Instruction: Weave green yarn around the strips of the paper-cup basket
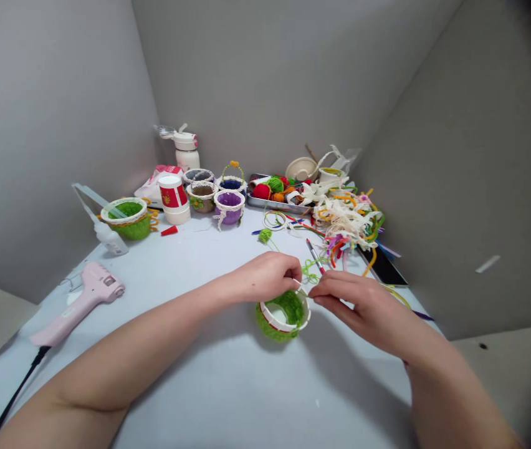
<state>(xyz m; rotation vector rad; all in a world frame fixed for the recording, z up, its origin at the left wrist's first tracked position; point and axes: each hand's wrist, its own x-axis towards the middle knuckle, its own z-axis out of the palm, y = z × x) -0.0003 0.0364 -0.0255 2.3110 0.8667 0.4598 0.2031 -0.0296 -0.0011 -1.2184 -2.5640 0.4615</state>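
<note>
A small paper cup wrapped in green yarn [280, 319] lies tilted on the white table [209, 374], its open mouth towards me. My left hand [265, 274] curls over its far rim with fingers closed on the cup. My right hand [354, 299] pinches something thin at the rim on the cup's right side; what it pinches is too small to name. A loose strand of green yarn [311, 270] trails on the table just behind the hands.
A pink glue gun [81, 299] lies at the left with its cord running off the front. Several decorated cups [228, 206], a red and white cup [172, 198], a glue bottle [106, 234], a tray of yarn balls [272, 190], a pen [315, 255] and a heap of pipe cleaners [347, 221] fill the back.
</note>
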